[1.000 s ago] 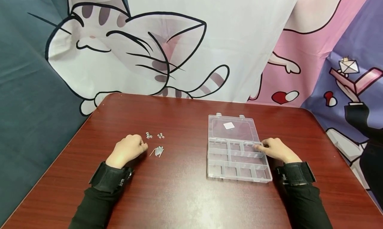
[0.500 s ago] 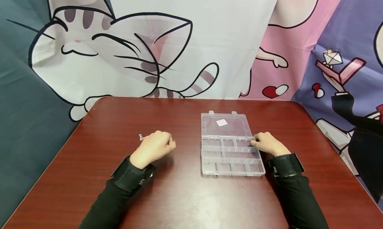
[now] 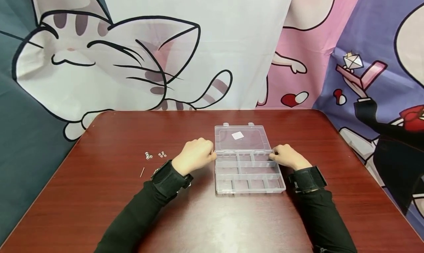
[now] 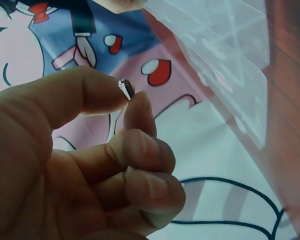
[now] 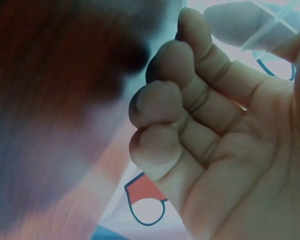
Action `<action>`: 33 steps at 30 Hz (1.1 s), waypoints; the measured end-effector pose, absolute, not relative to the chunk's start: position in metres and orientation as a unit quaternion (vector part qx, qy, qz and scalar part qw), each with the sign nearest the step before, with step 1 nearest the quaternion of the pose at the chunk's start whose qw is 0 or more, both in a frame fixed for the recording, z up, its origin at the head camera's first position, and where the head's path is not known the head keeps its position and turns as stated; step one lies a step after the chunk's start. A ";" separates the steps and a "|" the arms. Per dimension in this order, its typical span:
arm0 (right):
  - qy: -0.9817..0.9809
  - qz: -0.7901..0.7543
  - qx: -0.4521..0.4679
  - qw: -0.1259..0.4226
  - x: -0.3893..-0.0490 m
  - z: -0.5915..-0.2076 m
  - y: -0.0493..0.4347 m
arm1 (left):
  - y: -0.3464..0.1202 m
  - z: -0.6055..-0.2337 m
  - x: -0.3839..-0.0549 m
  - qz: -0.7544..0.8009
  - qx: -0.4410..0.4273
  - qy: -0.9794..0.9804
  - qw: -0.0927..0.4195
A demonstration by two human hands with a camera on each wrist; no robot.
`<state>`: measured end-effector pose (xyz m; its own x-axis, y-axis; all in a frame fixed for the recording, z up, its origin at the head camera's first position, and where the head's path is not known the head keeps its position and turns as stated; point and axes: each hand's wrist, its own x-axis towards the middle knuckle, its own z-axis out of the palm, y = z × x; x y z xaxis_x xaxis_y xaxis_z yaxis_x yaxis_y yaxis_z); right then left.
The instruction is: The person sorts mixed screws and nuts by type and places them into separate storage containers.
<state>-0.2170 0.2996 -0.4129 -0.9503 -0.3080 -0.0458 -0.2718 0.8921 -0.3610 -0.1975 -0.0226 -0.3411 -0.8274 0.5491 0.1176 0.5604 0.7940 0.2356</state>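
1. Just beside the left edge of the clear plastic box [image 3: 250, 191], near its hinge line, the left hand [image 3: 195, 155] is hovering; whether it is touching the box, I cannot tell.
2. Its thumb and index finger are clamping a small threaded screw [image 4: 126, 90], mostly hidden, while the other fingers are lying curled below.
3. At the box's right edge, near the hinge line, the right hand [image 3: 288, 156] is gripping the side wall, its fingers bent; their exact contact is partly hidden.
4. The box itself is resting flat on the bench [image 3: 232, 220], its divided compartments facing up.
5. Behind those compartments, the box's lid [image 3: 255, 144] is lying folded back, and a white label [image 3: 237, 135] is showing on it.
6. Well to the left of the box, two small groups of nuts [image 3: 148, 156] are sitting side by side.
7. In front of them, also left of the box, a loose screw [image 3: 142, 172] is lying alone; nearby metal pieces [image 3: 155, 171] are partly hiding behind the left wristband [image 3: 170, 177].
8. Beyond the box, a cartoon cloth [image 3: 116, 87] is hanging behind the bench.
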 end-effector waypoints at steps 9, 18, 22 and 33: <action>0.971 -0.176 -0.146 0.063 -0.215 -0.416 0.293 | -0.005 -0.353 -0.203 -0.146 -0.295 -0.944 -0.016; 0.971 -0.184 -0.140 0.066 -0.214 -0.412 0.291 | 0.000 -0.364 -0.215 -0.131 -0.267 -0.955 -0.015; 0.971 -0.184 -0.139 0.066 -0.215 -0.408 0.292 | 0.002 -0.363 -0.218 -0.134 -0.268 -0.954 -0.011; 0.972 -0.180 -0.138 0.065 -0.215 -0.409 0.297 | 0.005 -0.363 -0.221 -0.123 -0.265 -0.956 -0.006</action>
<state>-0.2150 0.2967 -0.4091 -0.9537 -0.2908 -0.0767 -0.2441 0.8974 -0.3675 -0.2206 0.0055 -0.3626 -0.8594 0.5084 0.0546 0.5056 0.8290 0.2388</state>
